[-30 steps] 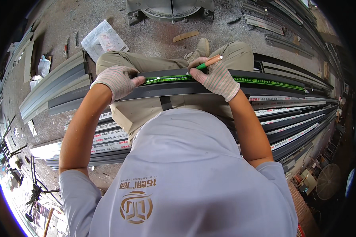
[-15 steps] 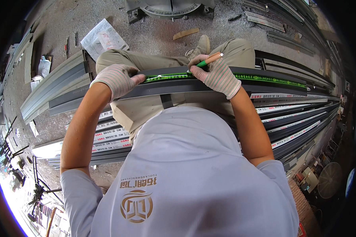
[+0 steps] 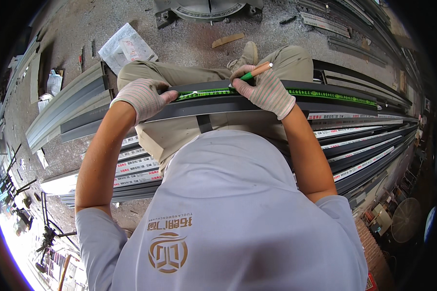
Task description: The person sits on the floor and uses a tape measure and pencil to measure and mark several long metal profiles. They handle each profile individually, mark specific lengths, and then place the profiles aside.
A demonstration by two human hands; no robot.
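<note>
Head view: hardly anything has shifted over the last second. Your gloved left hand (image 3: 142,97) stays pressed on the green measuring tape (image 3: 296,92), pinning it flat along the dark aluminium profile (image 3: 213,104) across your knees, so the measure looks held and steady. Your right hand (image 3: 264,89) is closed around a green-and-orange pencil (image 3: 254,72), tip down near the tape, wrist cocked over the profile's top edge. More profiles (image 3: 354,145) are stacked below, and a miter saw (image 3: 206,7) sits on the floor ahead.
</note>
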